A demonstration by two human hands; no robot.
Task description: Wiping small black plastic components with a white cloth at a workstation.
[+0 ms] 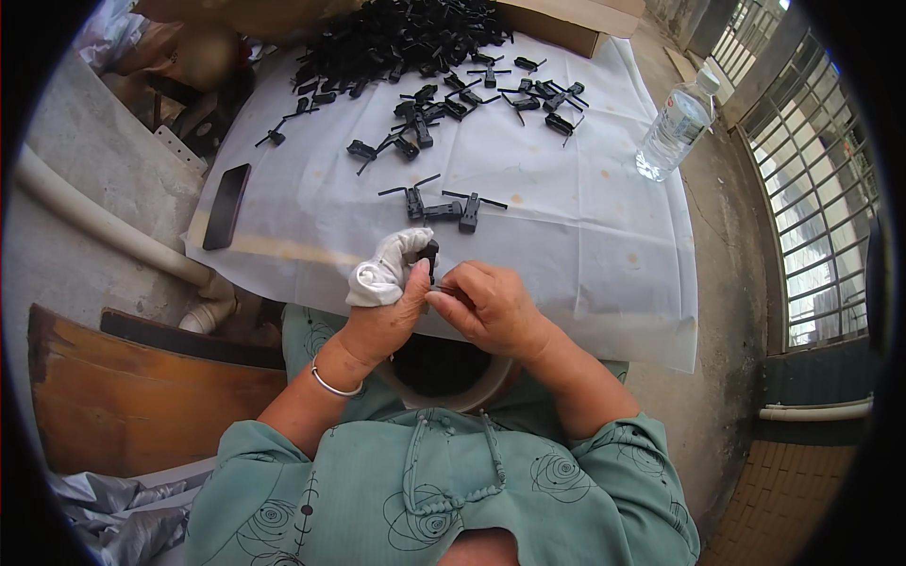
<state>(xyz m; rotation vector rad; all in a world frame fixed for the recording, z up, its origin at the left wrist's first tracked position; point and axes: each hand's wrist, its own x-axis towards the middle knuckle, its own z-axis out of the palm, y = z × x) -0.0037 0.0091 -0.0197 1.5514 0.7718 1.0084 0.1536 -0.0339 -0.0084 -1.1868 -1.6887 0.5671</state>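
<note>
My left hand [394, 316] grips a small black plastic part [429, 255] upright between thumb and fingers. A white cloth [379, 274] wraps the fingers of that hand. Close against it, my right hand [491, 300] is closed in a pinch at the part's lower end. Something thin and dark shows at its fingertips, too small to name. Just beyond my hands, a few similar black parts with thin arms [469, 213] lie on the white table cover [557, 259].
A large heap of black parts [396, 42] covers the far side, near a cardboard box [552, 33]. A phone [227, 208] lies at left, a water bottle [676, 127] stands at right. Below my hands sits a pale bucket [491, 389] with dark contents.
</note>
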